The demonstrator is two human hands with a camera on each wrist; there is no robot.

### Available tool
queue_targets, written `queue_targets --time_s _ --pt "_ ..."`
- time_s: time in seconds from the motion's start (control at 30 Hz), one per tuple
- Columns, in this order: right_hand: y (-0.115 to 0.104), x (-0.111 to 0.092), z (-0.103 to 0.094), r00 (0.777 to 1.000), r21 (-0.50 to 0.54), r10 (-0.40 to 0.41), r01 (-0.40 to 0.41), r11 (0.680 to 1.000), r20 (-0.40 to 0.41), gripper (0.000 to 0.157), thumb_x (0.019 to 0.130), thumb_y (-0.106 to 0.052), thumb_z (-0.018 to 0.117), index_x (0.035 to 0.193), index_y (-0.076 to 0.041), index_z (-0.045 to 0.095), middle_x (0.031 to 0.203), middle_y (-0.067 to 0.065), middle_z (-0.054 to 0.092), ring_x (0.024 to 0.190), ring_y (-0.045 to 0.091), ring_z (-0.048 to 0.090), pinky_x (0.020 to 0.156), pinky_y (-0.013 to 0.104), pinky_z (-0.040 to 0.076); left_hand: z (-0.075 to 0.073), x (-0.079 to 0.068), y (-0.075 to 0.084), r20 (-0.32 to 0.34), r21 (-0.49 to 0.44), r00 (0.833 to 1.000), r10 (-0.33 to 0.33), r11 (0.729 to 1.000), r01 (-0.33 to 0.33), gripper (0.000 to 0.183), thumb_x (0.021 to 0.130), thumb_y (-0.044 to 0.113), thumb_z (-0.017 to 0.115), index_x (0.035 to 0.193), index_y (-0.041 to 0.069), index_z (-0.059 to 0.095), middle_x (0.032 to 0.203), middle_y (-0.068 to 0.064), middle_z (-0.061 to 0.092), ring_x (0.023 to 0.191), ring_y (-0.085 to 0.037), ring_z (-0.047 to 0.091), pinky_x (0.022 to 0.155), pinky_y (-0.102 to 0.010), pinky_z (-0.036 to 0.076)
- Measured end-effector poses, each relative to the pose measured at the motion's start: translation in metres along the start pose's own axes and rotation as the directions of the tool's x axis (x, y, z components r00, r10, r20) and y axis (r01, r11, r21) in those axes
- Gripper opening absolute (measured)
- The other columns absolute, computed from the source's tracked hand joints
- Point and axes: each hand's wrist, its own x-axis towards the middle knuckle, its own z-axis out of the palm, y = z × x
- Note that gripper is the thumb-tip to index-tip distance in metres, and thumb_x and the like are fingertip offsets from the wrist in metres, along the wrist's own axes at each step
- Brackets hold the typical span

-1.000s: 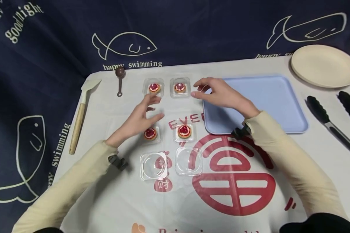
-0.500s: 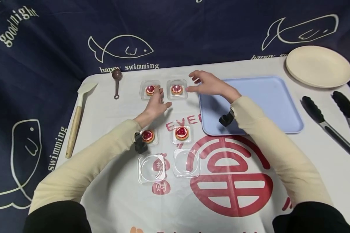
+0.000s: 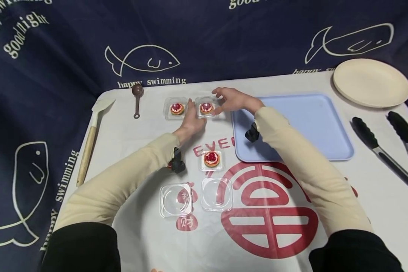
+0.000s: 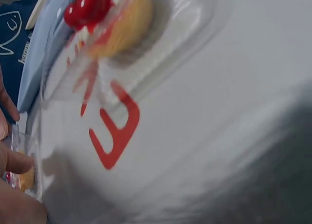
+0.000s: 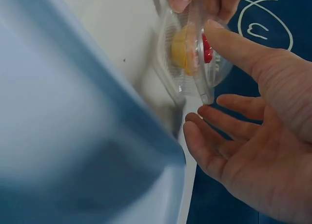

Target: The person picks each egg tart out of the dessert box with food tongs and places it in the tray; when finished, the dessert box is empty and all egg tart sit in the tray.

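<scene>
You face a dark blue cloth with pale fish drawings and words; your table has a white cover with red print.

Boxed tarts left of tray, plate behind tongs, spatula leftmost

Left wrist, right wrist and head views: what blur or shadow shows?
Left wrist: the near tart looks slightly blurred, and shadow darkens the lower right. Right wrist: the tray is out of focus and shadowed, the box crisper. Head: mostly sharp, with soft shadow on the cloth.
</scene>
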Motion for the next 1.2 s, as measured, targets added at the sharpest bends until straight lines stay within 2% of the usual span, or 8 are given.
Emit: queue_targets --time_s 0.1,0.3,0.57,0.7,0.93,1.2 --pt "-0.001 0.004 0.000 1.000 0.003 0.006 -0.006 1.000 0.011 0.082 0.085 -0.026 0.076 0.148 0.001 0.033 0.145 0.023 0.043 0.133 0.036 0.043 0.111 0.046 0.036 0.001 0.004 -0.002 -0.001 -0.028 1.000 -0.001 1.000 0.001 0.094 0.085 -0.005 0.060 0.154 -0.002 -0.004 0.163 -0.017 0.005 0.150 -0.024 0.006 0.120 -0.025 0.004" --pt "0.002 0.008 -0.003 1.000 -0.002 -0.008 0.008 1.000 0.009 0.076 0.082 -0.024 0.079 0.143 0.002 0.042 0.141 0.021 0.048 0.128 0.035 0.048 0.108 0.044 0.039 0.005 0.011 -0.008 -0.012 -0.089 0.999 0.037 0.995 -0.038 0.103 0.082 -0.006 0.067 0.154 0.001 -0.006 0.160 -0.017 0.019 0.148 -0.024 0.018 0.120 -0.025 0.010" --pt "0.003 0.014 -0.006 1.000 -0.045 -0.016 0.017 0.999 0.021 0.069 0.081 -0.021 0.079 0.138 0.003 0.048 0.137 0.021 0.052 0.124 0.033 0.051 0.104 0.044 0.042 0.007 0.017 -0.004 -0.022 -0.132 0.999 0.025 0.991 -0.028 0.107 0.078 -0.006 0.073 0.155 0.005 -0.001 0.158 -0.014 0.028 0.146 -0.024 0.023 0.120 -0.026 0.012" --pt "-0.001 0.019 -0.008 0.998 -0.088 -0.039 0.044 0.995 0.056 0.070 0.081 -0.021 0.079 0.138 0.005 0.047 0.137 0.022 0.051 0.122 0.033 0.051 0.103 0.044 0.042 0.005 0.018 -0.004 -0.018 -0.116 1.000 0.009 0.993 -0.011 0.106 0.079 -0.006 0.073 0.155 0.006 0.001 0.156 -0.013 0.031 0.146 -0.023 0.024 0.120 -0.025 0.013" --pt "-0.006 0.024 -0.013 0.993 -0.139 -0.033 0.049 0.989 0.114 0.072 0.081 -0.023 0.079 0.139 0.005 0.046 0.134 0.021 0.052 0.117 0.030 0.049 0.104 0.044 0.040 0.003 0.020 -0.004 -0.008 -0.044 1.000 0.028 0.999 -0.029 0.107 0.078 -0.004 0.075 0.155 0.003 0.001 0.149 -0.011 0.039 0.144 -0.023 0.026 0.120 -0.024 0.012" --pt "-0.003 0.028 -0.011 0.996 -0.145 -0.021 0.034 0.989 0.091 0.069 0.080 -0.024 0.082 0.135 0.003 0.050 0.129 0.019 0.055 0.112 0.028 0.051 0.100 0.042 0.042 0.003 0.022 -0.005 -0.001 -0.016 0.999 0.040 0.999 -0.040 0.108 0.078 -0.004 0.075 0.154 0.001 0.000 0.148 -0.013 0.040 0.143 -0.024 0.028 0.120 -0.024 0.011"
